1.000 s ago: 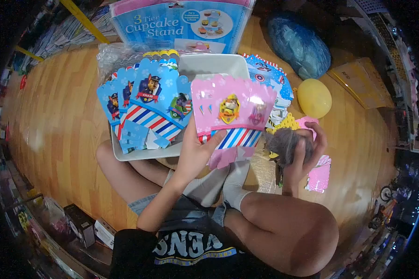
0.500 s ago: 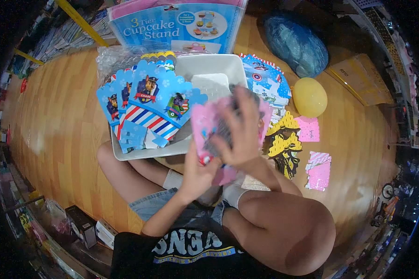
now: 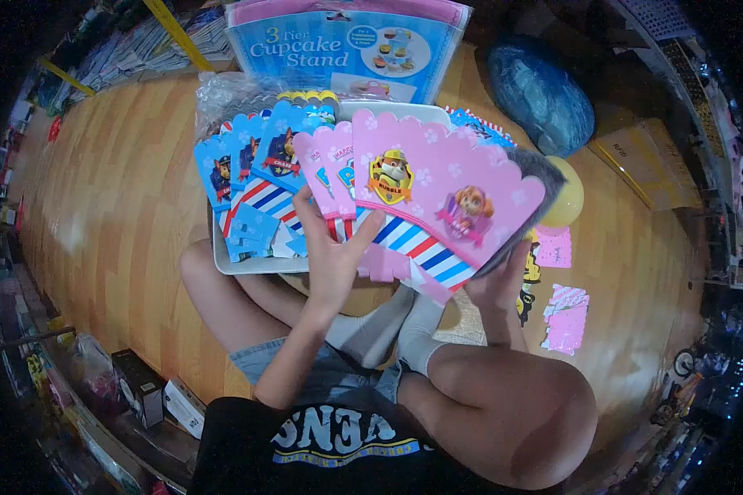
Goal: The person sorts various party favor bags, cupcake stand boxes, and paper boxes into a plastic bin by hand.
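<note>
Fanned-out pink popcorn boxes (image 3: 429, 153), flat and printed with cartoon dogs and striped bases, are held up in front of me. My left hand (image 3: 334, 256) pinches their lower left part, thumb on the front face. Behind their lower right edge, my right hand (image 3: 502, 285) grips them, its fingers partly hidden. A dark grey layer shows along the stack's right side. Several flat blue popcorn boxes (image 3: 266, 161) of similar shape lie fanned in a white plastic tub (image 3: 260, 266), just left of the pink ones. The pink boxes cover much of the tub.
A cupcake stand package (image 3: 305, 54) stands behind the tub. To the right are a blue wrapped bundle (image 3: 541, 91), a yellow balloon (image 3: 563, 194), a cardboard box (image 3: 648, 165) and pink cut-out pieces (image 3: 567, 322) on the wooden floor (image 3: 115, 223).
The pink boxes have been turned and spread, so their printed fronts now face me. My right hand has moved from over the stack to its lower right edge. The view has shifted slightly.
</note>
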A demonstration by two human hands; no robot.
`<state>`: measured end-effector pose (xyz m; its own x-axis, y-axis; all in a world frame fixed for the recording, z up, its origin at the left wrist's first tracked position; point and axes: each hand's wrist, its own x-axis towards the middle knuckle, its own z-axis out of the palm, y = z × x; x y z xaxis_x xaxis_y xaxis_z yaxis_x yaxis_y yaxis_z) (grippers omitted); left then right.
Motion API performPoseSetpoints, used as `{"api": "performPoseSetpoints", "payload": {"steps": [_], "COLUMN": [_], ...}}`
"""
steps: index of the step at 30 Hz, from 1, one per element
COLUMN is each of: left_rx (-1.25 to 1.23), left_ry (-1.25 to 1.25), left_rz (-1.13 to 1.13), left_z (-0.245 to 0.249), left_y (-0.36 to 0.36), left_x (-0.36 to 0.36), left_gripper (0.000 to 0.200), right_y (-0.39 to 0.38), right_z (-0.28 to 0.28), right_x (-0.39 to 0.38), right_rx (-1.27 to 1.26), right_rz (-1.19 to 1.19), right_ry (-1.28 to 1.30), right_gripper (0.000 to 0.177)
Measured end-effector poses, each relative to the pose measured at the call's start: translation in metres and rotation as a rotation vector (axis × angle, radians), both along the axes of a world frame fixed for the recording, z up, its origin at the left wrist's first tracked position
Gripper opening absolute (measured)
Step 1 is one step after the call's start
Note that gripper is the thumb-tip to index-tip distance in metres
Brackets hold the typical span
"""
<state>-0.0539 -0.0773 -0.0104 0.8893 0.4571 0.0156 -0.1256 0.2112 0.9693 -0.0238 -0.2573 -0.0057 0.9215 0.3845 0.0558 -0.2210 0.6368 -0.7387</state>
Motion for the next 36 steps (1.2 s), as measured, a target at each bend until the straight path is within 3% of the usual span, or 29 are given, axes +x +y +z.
{"api": "performPoseSetpoints", "payload": {"steps": [1,3,4,5,7,9,11,13,15,17,19,21,22,23,25,26,28,31,32,33,36], "left_rx": [0.001,0.009,-0.239,-0.658,-0.639,-0.607,-0.576,-0.551,-0.528,-0.498,-0.47,-0.443,-0.431,-0.417,-0.383,-0.38,-0.135,0.081,0.282,0.285,0.508], "left_ry": [-0.002,-0.02,0.036,-0.23,-0.219,-0.189,-0.151,-0.098,-0.059,-0.022,0.022,0.05,0.061,0.079,0.118,0.121,0.036,0.129,0.142,0.138,0.019], "left_rz": [0.003,0.108,0.067,-0.153,-0.141,-0.13,-0.122,-0.114,-0.108,-0.103,-0.088,-0.063,-0.047,-0.038,-0.034,-0.032,-0.028,0.133,0.196,0.21,0.348], "left_z": [-0.004,-0.009,0.008,-0.022,-0.022,-0.016,-0.012,-0.009,-0.006,-0.003,0.001,0.005,0.007,0.009,0.016,0.024,0.045,0.023,0.006,0.0,-0.006], "left_y": [-0.004,-0.012,-0.02,-0.015,-0.014,-0.021,-0.026,-0.031,-0.031,-0.024,-0.026,0.031,0.03,0.041,0.056,0.061,0.069,0.074,0.078,0.08,0.088], "left_x": [0.004,0.01,0.01,0.012,0.019,0.007,0.005,-0.001,-0.008,-0.019,-0.003,-0.063,0.015,0.015,0.022,0.017,0.005,0.003,0.001,-0.002,-0.015], "left_gripper": [0.064,0.049,0.043,0.041,0.041,0.041,0.041,0.041,0.041,0.041,0.041,0.041,0.041,0.041,0.041,0.041,0.041,0.041,0.041,0.041,0.043], "right_y": [0.005,0.019,0.028,0.035,0.045,0.053,0.059,0.061,0.061,0.058,0.056,0.053,0.052,0.047,0.037,0.036,0.043,0.061,0.065,0.072,0.094], "right_z": [-0.005,-0.017,-0.017,-0.016,0.018,0.016,0.023,0.011,0.005,0.011,0.016,-0.001,-0.01,-0.014,-0.013,-0.013,0.004,-0.015,-0.029,-0.023,-0.01], "right_x": [-0.006,-0.015,-0.016,-0.017,0.0,0.001,0.01,0.027,0.037,0.02,-0.002,-0.013,-0.014,-0.012,-0.003,-0.003,-0.001,-0.005,-0.001,0.001,0.007], "right_rx": [0.001,-0.048,-0.073,-0.097,-0.76,-0.807,-1.013,-1.025,-0.821,-0.915,-0.781,-0.642,-0.506,-0.5,-0.565,-0.561,-0.703,-0.69,-0.748,-0.741,-0.719], "right_rz": [0.003,0.276,0.413,0.552,0.299,0.209,0.126,0.027,-0.042,-0.008,0.183,0.289,0.391,0.394,0.525,0.526,0.425,0.257,0.279,0.287,0.265], "right_ry": [-0.002,0.04,0.059,0.079,-1.129,-1.209,-1.281,-1.217,-0.783,-0.87,-1.279,-1.323,-1.359,-1.359,-0.993,-0.992,-0.508,-0.615,-0.725,-0.737,-0.466], "right_gripper": [0.069,0.067,0.067,0.068,0.052,0.052,0.055,0.053,0.053,0.044,0.022,0.022,0.023,0.023,0.024,0.024,0.028,0.037,0.043,0.043,0.029]}}
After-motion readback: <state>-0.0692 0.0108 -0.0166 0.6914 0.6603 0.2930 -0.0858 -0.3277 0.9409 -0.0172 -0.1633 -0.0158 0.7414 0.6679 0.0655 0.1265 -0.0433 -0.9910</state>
